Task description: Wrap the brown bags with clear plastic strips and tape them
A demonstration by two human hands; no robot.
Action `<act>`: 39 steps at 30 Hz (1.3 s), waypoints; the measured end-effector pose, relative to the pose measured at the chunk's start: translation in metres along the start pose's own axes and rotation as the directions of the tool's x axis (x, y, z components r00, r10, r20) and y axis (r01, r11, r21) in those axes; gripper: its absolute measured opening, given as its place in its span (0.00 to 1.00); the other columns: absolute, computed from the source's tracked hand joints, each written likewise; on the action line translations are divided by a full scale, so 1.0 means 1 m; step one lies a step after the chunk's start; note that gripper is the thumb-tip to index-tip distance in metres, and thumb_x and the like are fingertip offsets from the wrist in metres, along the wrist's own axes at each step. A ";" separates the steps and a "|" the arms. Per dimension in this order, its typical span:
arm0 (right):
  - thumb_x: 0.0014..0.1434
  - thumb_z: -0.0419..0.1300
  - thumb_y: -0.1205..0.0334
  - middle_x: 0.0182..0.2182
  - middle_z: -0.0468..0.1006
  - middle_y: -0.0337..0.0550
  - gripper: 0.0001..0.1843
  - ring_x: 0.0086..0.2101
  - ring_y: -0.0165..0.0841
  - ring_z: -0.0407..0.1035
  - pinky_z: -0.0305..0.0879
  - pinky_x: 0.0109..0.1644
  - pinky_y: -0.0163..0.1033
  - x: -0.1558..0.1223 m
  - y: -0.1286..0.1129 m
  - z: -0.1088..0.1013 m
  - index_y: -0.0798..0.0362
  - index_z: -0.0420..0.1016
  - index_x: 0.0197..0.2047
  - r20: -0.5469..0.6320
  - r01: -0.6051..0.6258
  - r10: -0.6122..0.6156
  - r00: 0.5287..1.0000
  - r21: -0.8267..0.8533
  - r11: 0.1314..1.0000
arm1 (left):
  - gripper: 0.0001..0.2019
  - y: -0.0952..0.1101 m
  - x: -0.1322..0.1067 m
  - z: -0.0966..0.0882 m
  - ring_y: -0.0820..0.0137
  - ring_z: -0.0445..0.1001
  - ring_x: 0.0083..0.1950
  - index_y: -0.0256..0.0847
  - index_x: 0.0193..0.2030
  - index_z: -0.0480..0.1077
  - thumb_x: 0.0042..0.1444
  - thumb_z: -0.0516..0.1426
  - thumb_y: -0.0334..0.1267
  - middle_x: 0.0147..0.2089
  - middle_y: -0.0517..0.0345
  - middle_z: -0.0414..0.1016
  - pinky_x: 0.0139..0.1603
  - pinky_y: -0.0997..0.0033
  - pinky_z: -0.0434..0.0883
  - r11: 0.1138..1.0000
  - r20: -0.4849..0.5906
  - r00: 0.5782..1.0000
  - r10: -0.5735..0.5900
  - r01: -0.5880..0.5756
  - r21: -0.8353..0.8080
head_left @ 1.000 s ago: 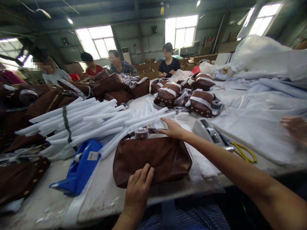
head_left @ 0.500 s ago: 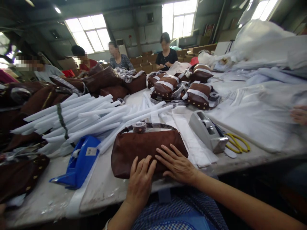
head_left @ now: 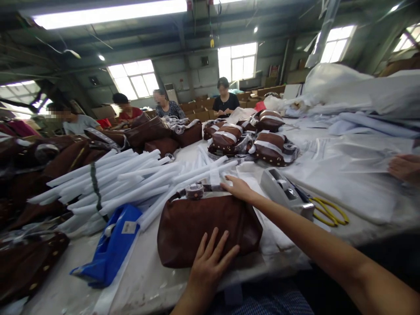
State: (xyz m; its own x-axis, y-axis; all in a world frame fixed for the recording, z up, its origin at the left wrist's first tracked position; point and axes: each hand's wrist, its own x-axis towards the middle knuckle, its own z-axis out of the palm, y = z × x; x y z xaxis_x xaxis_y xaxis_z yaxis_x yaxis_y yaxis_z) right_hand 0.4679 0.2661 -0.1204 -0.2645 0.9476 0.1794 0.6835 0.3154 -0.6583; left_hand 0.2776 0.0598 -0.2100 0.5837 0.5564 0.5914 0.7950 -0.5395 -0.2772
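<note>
A brown leather bag [head_left: 197, 223] lies flat on the white table [head_left: 154, 280] in front of me. My left hand [head_left: 210, 260] rests open on its near edge, fingers spread and flat. My right hand [head_left: 238, 188] reaches over the bag to its far top edge, fingers extended and touching the handle area beside a round metal fitting [head_left: 194, 191]. White paper rolls [head_left: 131, 179] lie just beyond the bag.
A blue tape dispenser [head_left: 110, 245] sits left of the bag, a grey tape dispenser [head_left: 285, 190] and yellow scissors [head_left: 328, 212] to the right. Wrapped brown bags [head_left: 262, 144] are piled farther back. Several people sit across the table. Another person's hand [head_left: 405, 168] rests at the right edge.
My right hand has moved from the bag's near side to its far top edge. My left hand stays on the near edge, fingers now spread wider.
</note>
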 end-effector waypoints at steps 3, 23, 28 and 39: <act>0.55 0.69 0.52 0.42 0.83 0.55 0.24 0.44 0.49 0.78 0.74 0.50 0.48 0.041 0.002 0.013 0.59 0.78 0.51 0.059 -0.051 0.051 0.997 0.007 0.999 | 0.27 -0.003 0.001 0.004 0.54 0.60 0.72 0.59 0.70 0.58 0.65 0.56 0.46 0.74 0.58 0.58 0.68 0.51 0.62 1.000 -0.011 1.000 -0.007 0.007 0.030; 0.70 0.54 0.63 0.62 0.71 0.49 0.22 0.63 0.42 0.64 0.63 0.66 0.54 -0.227 0.025 0.066 0.52 0.66 0.66 0.319 0.743 -0.707 0.632 0.013 0.670 | 0.31 -0.023 0.004 -0.003 0.51 0.52 0.75 0.55 0.72 0.54 0.65 0.56 0.33 0.74 0.56 0.54 0.70 0.44 0.60 0.986 0.215 0.975 -0.054 0.086 -0.143; 0.68 0.53 0.70 0.52 0.81 0.48 0.18 0.56 0.40 0.72 0.72 0.60 0.50 -0.218 0.026 0.076 0.53 0.74 0.58 0.055 0.768 -0.767 0.640 0.001 0.641 | 0.31 -0.023 0.005 -0.005 0.51 0.52 0.75 0.55 0.72 0.53 0.65 0.54 0.31 0.75 0.57 0.54 0.70 0.44 0.60 0.989 0.224 0.974 -0.040 0.070 -0.128; 0.69 0.55 0.61 0.53 0.79 0.39 0.33 0.54 0.35 0.74 0.70 0.64 0.45 -0.268 0.044 0.030 0.41 0.50 0.73 0.300 0.719 -0.732 0.612 0.175 0.672 | 0.29 -0.021 0.004 -0.002 0.52 0.55 0.74 0.56 0.72 0.55 0.66 0.54 0.33 0.74 0.59 0.56 0.69 0.45 0.62 0.992 0.163 0.985 -0.060 0.076 -0.096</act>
State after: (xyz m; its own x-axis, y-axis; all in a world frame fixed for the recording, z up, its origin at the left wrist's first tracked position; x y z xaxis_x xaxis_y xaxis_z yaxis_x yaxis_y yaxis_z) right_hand 0.5484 0.0246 -0.2198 -0.8660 0.3333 0.3727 0.1503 0.8845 -0.4416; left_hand 0.2632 0.0717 -0.2004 0.5544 0.6831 0.4754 0.8175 -0.5540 -0.1574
